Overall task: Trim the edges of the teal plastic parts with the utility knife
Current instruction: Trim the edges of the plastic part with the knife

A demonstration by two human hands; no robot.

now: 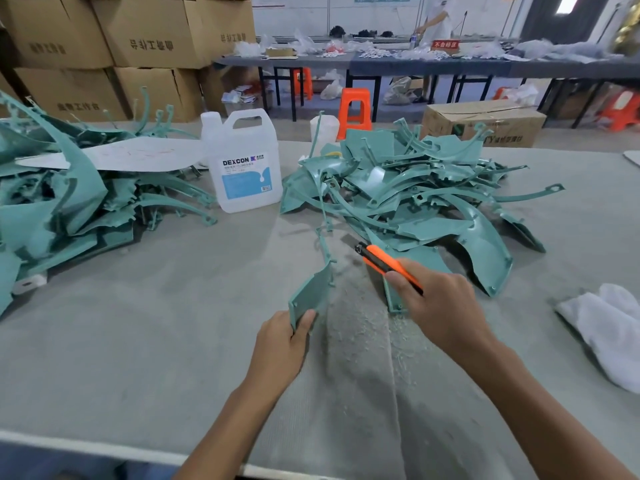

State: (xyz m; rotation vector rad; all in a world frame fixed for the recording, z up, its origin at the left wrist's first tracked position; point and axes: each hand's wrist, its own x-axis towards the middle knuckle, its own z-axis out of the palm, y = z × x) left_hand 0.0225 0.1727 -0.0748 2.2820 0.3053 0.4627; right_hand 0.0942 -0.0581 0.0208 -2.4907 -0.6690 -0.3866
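Head view: left hand (pixel 282 344) grips teal part (pixel 310 294); right hand (pixel 440 303) beside it grips utility knife (pixel 386 263).

The worktop (pixel 138 358) lies open across the lower left and bottom of the frame. A pile of teal parts (pixel 62 209) blocks the left edge and a second pile (pixel 415 192) the centre right, with a white jug (pixel 244 168) standing in the gap between them. A white cloth (pixel 609 334) lies at the right edge.
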